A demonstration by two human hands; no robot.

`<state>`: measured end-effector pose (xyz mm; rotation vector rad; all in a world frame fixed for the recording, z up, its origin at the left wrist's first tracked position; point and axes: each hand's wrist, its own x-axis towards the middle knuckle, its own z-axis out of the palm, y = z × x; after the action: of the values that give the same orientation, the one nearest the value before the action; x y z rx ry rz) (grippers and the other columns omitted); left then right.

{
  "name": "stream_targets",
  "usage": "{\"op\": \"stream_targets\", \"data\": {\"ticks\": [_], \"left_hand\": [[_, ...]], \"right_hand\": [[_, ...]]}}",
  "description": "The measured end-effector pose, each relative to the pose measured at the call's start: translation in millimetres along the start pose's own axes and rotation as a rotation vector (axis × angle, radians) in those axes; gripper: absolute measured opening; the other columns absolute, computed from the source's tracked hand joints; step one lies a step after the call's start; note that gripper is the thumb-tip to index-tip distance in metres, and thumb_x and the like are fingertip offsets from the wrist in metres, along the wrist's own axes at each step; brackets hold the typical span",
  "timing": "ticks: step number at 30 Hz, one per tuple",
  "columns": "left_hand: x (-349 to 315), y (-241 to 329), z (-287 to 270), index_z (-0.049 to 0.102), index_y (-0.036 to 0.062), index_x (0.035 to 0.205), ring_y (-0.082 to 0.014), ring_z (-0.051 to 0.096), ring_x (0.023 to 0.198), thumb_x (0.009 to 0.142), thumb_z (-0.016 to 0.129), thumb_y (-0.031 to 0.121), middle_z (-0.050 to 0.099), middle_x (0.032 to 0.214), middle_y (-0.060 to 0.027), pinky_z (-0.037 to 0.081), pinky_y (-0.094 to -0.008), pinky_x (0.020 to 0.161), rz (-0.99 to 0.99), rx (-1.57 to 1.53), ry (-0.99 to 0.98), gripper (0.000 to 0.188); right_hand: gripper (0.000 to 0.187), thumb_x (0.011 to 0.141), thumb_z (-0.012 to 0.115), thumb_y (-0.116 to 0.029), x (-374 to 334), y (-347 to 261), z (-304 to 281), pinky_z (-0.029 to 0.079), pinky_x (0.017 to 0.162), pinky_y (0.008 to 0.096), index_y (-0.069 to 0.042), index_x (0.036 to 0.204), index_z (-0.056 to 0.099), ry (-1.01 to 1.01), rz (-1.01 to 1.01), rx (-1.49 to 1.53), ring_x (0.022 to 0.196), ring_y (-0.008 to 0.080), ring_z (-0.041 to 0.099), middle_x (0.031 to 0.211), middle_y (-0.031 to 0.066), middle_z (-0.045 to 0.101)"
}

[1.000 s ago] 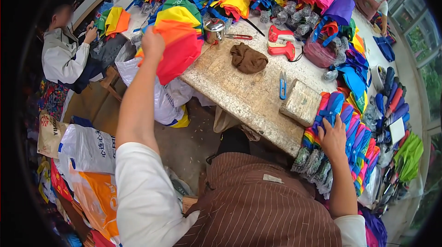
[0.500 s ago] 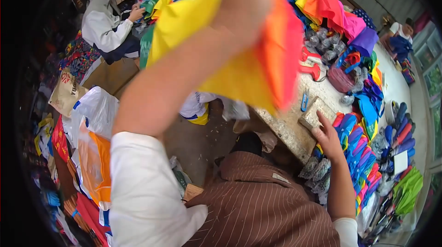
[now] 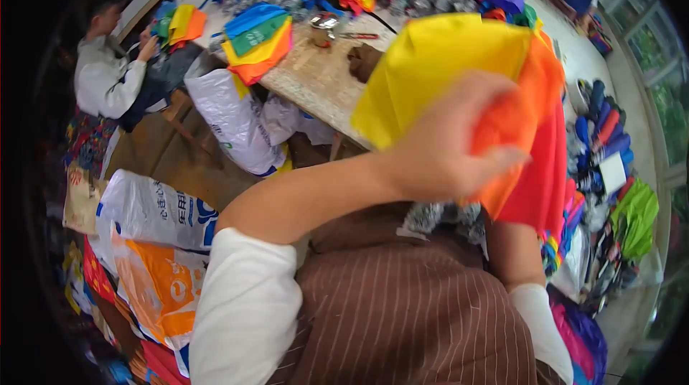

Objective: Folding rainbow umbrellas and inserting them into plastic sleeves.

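Note:
A rainbow umbrella with yellow, orange and red panels hangs in loose folds in front of me, right of the middle. Across its orange panel lies my left hand, slightly blurred, with its fingers curled round the cloth and its thumb pointing right. My right forearm rises from below to the red panel, which hides the right hand. Another multicoloured umbrella rests on the worktop. Near it are a shiny silver round object, a red-handled tool and a crumpled brown cloth.
At the far left a seated person handles colourful cloth. White plastic sacks stand beside the worktop, and an orange-and-white bag lies lower left. Rolled umbrellas and a green one are piled right. More people sit far right.
The umbrella has come down and right, nearer my body. My left hand has dropped with it. My right hand, seen open beside a block before, is now behind the cloth. My view has turned.

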<state>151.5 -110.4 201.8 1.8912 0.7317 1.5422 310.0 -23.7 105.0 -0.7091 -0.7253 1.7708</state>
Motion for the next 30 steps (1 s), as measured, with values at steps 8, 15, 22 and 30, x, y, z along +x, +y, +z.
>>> {"op": "stream_targets", "data": {"ticks": [8, 15, 22, 30], "left_hand": [[-75, -75, -32, 0.049, -0.0027, 0.122, -0.0153, 0.056, 0.098, 0.095, 0.054, 0.032, 0.059, 0.106, -0.0071, 0.045, -0.0297, 0.088, -0.905, -0.438, 0.071, 0.044], [-64, -77, 4, 0.043, -0.0038, 0.125, -0.0328, 0.066, 0.087, 0.091, 0.055, 0.026, 0.061, 0.105, -0.0217, 0.053, -0.0427, 0.078, -0.952, -1.348, -0.263, 0.047], [-33, -41, -18, 0.049, 0.0005, 0.107, -0.0166, 0.059, 0.063, 0.083, 0.064, 0.018, 0.057, 0.078, -0.0075, 0.049, -0.0301, 0.058, -0.743, -0.675, -0.061, 0.032], [-29, -49, -48, 0.05, 0.0023, 0.108, -0.0383, 0.061, 0.08, 0.075, 0.066, 0.021, 0.062, 0.086, -0.0193, 0.049, -0.0469, 0.067, -0.332, 0.893, -0.06, 0.041]], "right_hand": [[0.047, 0.097, 0.05, -0.023, 26, -33, 35, 0.046, 0.095, 0.0373, -0.009, 0.139, 0.034, 0.134, -0.156, -0.008, 0.119, 0.0279, 0.05, 0.135, 0.0133, 0.046], [0.049, 0.096, 0.051, -0.024, 32, -34, 28, 0.046, 0.095, 0.0372, -0.008, 0.139, 0.034, 0.0, -0.187, -0.698, 0.116, 0.028, 0.052, 0.133, 0.0136, 0.048], [0.051, 0.096, 0.052, -0.024, 27, -28, 18, 0.046, 0.095, 0.0372, -0.007, 0.14, 0.033, -0.269, -0.276, -1.404, 0.114, 0.0281, 0.054, 0.131, 0.0138, 0.051], [0.04, 0.088, 0.06, -0.019, -32, -39, -7, 0.048, 0.091, 0.0375, 0.0, 0.122, 0.052, -0.179, 0.157, -0.274, 0.102, 0.0252, 0.059, 0.113, 0.0127, 0.06]]}}
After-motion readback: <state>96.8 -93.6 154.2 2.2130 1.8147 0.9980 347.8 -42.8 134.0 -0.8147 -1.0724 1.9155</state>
